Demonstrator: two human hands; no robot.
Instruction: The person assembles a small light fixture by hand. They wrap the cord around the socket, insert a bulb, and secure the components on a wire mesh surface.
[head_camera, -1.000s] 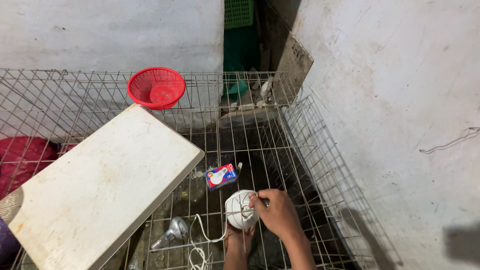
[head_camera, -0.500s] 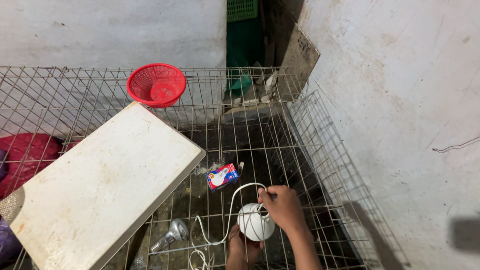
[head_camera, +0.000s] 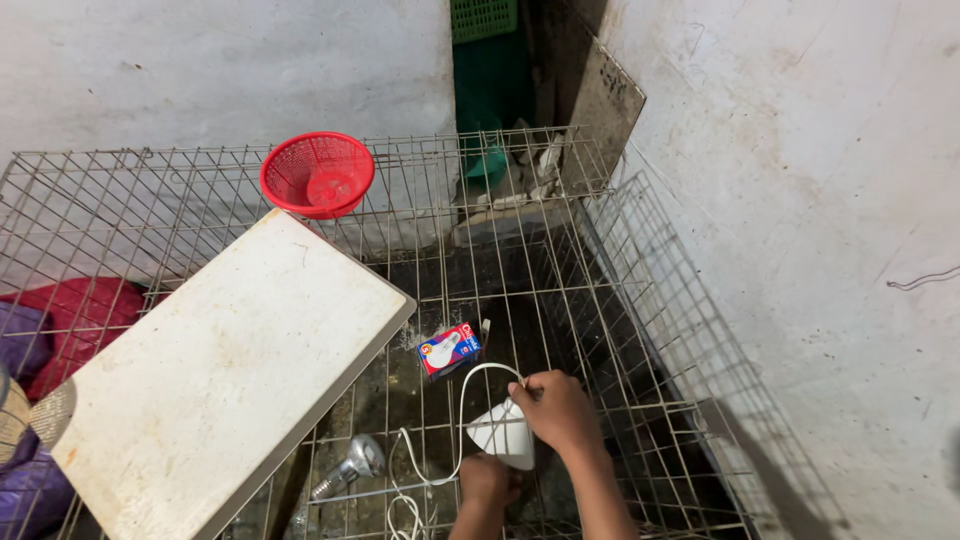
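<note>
Our left hand (head_camera: 487, 478) sits half hidden under the white lamp shade (head_camera: 503, 436); grip unreadable. Right hand (head_camera: 556, 410) curled over the shade's top edge, pinching it. Shade sits on the wire cage (head_camera: 560, 260), white cable (head_camera: 455, 420) looping off it.

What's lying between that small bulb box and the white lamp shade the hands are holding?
In the head view, only the looping white cord and bare wire mesh lie between the bulb box and the white shade.

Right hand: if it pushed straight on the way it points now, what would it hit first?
The right hand points left and rests on the white lamp shade, so that comes first. Beyond it lie the white cord and the wire mesh; depth is unclear.
</note>
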